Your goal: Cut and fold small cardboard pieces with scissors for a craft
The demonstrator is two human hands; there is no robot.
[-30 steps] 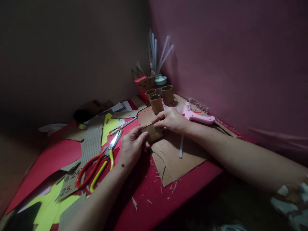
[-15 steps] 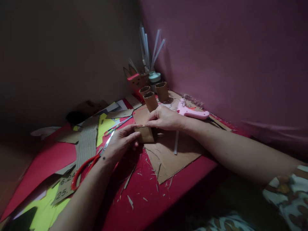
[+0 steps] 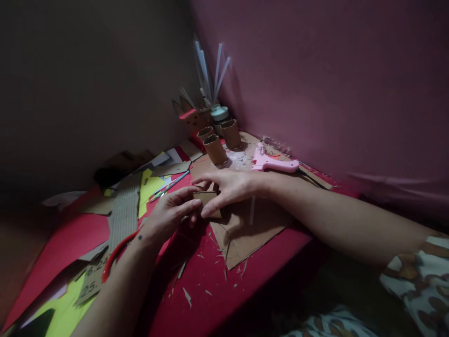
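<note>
A small folded piece of brown cardboard is held upright between my two hands above the table. My left hand pinches its left side, thumb in front and fingers behind. From the right, my right hand reaches around it, thumb on the front face and fingers arched over the top edge. Under my hands lies a flat cardboard sheet with a pale glue stick on it. Red-handled scissors are partly hidden beneath my left forearm.
Three short cardboard tubes stand behind my hands, near a jar with a pale blue lid. A pink glue gun lies to the right by the wall. Coloured paper covers the left side; cardboard shreds litter the red tabletop.
My right hand has shifted from the top edge of the cardboard piece to around its front, thumb now lower on the face. The piece sits slightly lower. The view has turned slightly right.
</note>
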